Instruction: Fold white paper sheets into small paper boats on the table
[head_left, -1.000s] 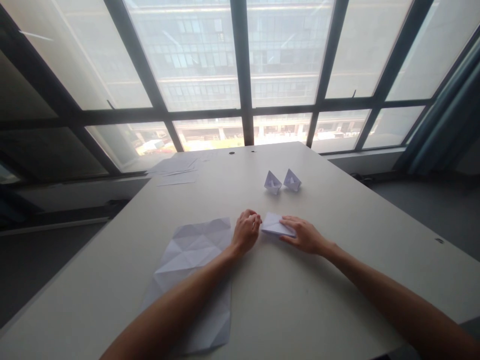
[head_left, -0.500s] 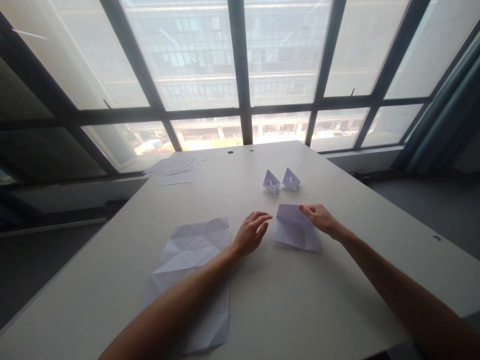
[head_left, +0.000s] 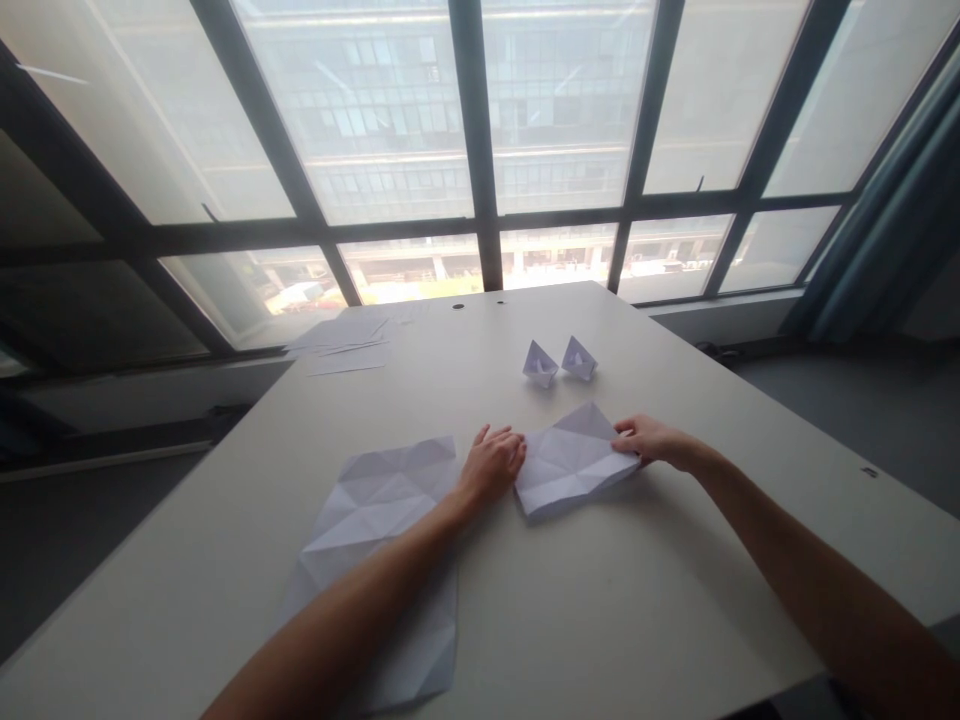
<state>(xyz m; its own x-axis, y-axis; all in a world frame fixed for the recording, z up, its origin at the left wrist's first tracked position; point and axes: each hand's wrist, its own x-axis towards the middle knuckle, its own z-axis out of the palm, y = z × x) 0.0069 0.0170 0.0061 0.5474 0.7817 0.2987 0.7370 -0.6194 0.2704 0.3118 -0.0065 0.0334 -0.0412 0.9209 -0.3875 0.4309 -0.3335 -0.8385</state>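
Note:
A white sheet of paper (head_left: 570,460), creased and partly folded, is spread between my hands above the table. My right hand (head_left: 652,441) pinches its right edge, thumb on top. At the left edge, my left hand (head_left: 493,463) has its fingers curled and closed on the paper; the fingertips are partly hidden. Under my left forearm lies a larger creased sheet (head_left: 375,500), flat on the table. Beyond the held paper stand two folded paper boats, a left boat (head_left: 540,366) and a right boat (head_left: 580,360), side by side.
The white table (head_left: 637,620) reaches toward a wall of windows. A loose stack of paper sheets (head_left: 345,345) lies at the table's far left. A dark round hole (head_left: 458,307) is near the far edge. A blue curtain (head_left: 870,220) hangs at the right.
The folded paper has opened out wider and turned, with its creases showing. My left hand has closed at its left edge, and my right hand has shifted slightly right and down.

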